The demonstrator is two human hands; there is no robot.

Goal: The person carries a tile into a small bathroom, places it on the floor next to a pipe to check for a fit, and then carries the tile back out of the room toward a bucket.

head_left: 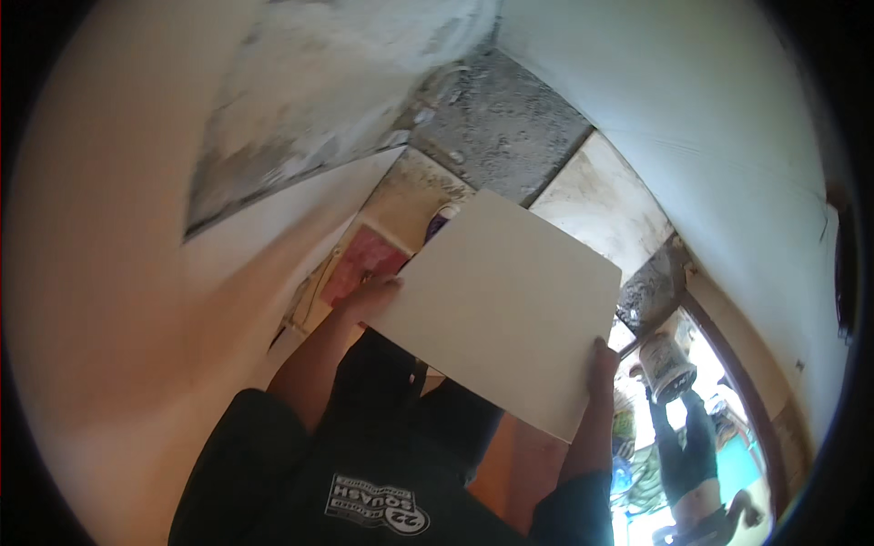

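A large square off-white tile is held flat in front of my body. My left hand grips its left edge, and my right hand grips its right edge, with the fingers partly hidden by the tile. Beneath and beyond it lie a red panel and a small purple and white object, partly covered by the tile. Further out are rough grey cement and a dusty pale floor tile.
Pale walls rise on both sides, the left one stained. At the lower right, a doorway frames another person's legs, a dirty white bucket and assorted clutter.
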